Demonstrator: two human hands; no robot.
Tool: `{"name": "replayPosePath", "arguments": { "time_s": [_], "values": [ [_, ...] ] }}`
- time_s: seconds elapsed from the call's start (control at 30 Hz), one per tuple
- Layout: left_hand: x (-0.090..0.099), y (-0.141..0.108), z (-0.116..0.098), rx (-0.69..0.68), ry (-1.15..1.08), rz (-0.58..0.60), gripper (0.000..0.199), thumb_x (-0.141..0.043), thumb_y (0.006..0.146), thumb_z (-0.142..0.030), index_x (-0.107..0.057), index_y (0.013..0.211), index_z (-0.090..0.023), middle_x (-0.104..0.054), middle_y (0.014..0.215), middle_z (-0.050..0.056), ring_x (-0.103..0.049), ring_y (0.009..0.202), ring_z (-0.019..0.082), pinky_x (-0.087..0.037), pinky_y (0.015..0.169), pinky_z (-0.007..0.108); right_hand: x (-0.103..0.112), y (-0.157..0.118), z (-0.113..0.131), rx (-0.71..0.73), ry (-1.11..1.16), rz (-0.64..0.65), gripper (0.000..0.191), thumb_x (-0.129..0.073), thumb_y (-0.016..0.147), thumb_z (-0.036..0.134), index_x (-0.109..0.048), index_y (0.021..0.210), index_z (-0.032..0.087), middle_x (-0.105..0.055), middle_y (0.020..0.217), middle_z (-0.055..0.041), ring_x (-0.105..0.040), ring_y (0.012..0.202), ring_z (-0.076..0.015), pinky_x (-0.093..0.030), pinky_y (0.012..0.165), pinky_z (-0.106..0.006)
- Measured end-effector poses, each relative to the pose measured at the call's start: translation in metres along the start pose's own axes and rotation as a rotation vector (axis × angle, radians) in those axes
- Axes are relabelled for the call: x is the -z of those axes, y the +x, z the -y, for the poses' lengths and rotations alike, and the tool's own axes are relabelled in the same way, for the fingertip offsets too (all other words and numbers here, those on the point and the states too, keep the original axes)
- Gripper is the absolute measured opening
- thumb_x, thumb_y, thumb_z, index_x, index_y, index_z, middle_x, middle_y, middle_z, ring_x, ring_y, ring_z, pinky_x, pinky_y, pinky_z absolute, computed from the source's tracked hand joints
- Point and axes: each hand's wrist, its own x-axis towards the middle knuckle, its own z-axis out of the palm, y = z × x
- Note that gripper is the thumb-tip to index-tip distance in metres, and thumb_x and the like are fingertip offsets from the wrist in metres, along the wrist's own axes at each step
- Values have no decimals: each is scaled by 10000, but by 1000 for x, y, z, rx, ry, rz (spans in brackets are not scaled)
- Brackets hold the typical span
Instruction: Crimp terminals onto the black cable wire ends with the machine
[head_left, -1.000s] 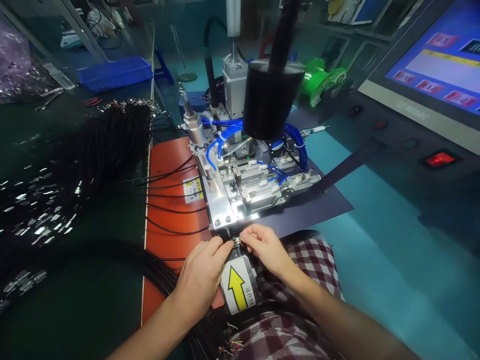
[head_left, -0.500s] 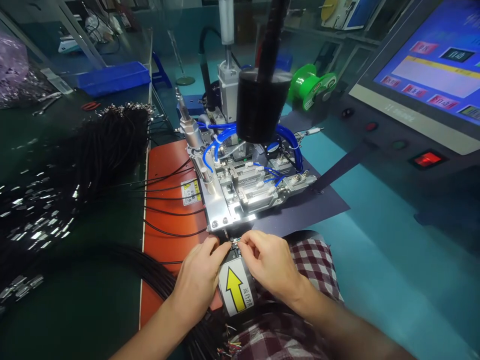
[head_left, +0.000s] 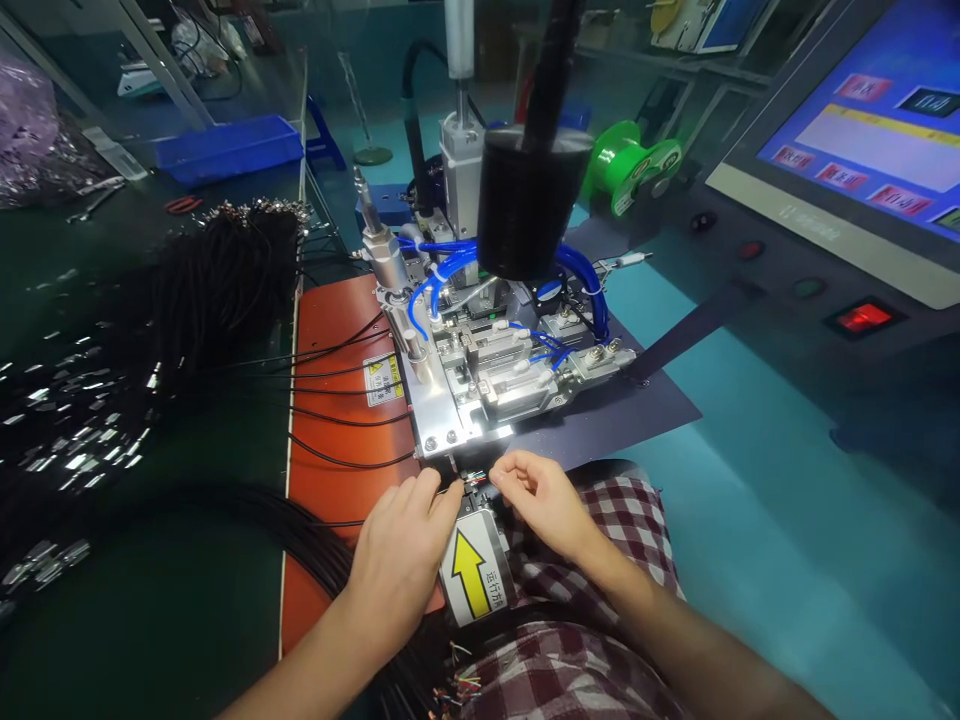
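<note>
Thin coloured wire ends [head_left: 475, 478] lie at the front of the metal machine [head_left: 439, 410], just beyond a white label with a yellow arrow [head_left: 471, 572]. My left hand [head_left: 405, 530] is closed at the left side of these wires, thumb and forefinger together; what is between them is too small to make out. To the right, my right hand [head_left: 541, 500] is pinched close to the wire tips, with a small gap between; its fingertips' contents cannot be made out.
Black cables [head_left: 225, 290] pile on the dark table at left, some crossing the orange mat [head_left: 337, 340]. A black cylinder [head_left: 529, 205] hangs over the machine. A screen panel [head_left: 862, 150] stands right, a green spool [head_left: 630, 165] behind.
My right hand has moved a little right, away from the wires, uncovering their coloured ends. My left hand has stayed nearly in place.
</note>
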Motion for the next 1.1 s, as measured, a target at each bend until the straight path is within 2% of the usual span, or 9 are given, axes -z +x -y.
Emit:
{"name": "replayPosePath", "arguments": {
  "time_s": [0.2,0.33,0.47,0.63,0.77,0.97,1.1],
  "values": [
    [-1,-5,1,21,-4,111,502,-552,712,21,-534,1188,-136,-551,927,74,-523,712,197,-471,603,310,-7,2,9,32,45,-20,181,-601,790,322,-550,698,174,-447,559,50,-387,498,-101,-314,464,-228],
    [-2,-6,0,18,-48,131,559,-572,679,38,-511,1211,-122,-564,984,97,-545,773,222,-491,640,330,-7,7,5,-48,185,51,237,-628,746,377,-541,667,172,-411,494,73,-356,445,-88,-279,441,-225],
    [-1,-6,0,60,-125,156,500,-528,734,19,-507,1211,-132,-563,988,98,-554,806,233,-498,672,351,-3,9,-1,-95,255,84,264,-640,738,408,-563,688,160,-456,506,62,-381,441,-86,-303,451,-228],
    [-1,-2,1,76,-241,109,367,-445,811,-26,-554,1139,-150,-576,969,90,-560,825,227,-507,709,361,-7,8,1,-36,207,32,308,-592,792,453,-548,683,169,-510,569,37,-442,479,-101,-356,478,-238],
    [-3,0,3,67,-306,73,345,-411,823,-23,-574,1105,-139,-589,943,94,-563,819,219,-515,708,351,-15,8,4,-29,210,-2,311,-602,779,464,-511,685,182,-475,553,52,-417,458,-98,-330,453,-235],
    [-4,2,3,68,-366,123,343,-381,842,-36,-560,1120,-126,-594,969,106,-561,831,228,-520,711,379,-18,10,-1,-81,351,39,321,-615,772,444,-483,649,178,-452,537,64,-364,455,-81,-282,474,-233],
    [1,2,3,100,-447,78,323,-370,857,-44,-583,1080,-140,-603,954,96,-576,861,214,-527,737,347,-18,10,-3,-84,367,64,313,-611,774,438,-491,667,169,-463,552,61,-359,462,-77,-278,488,-231]
  ]
}}
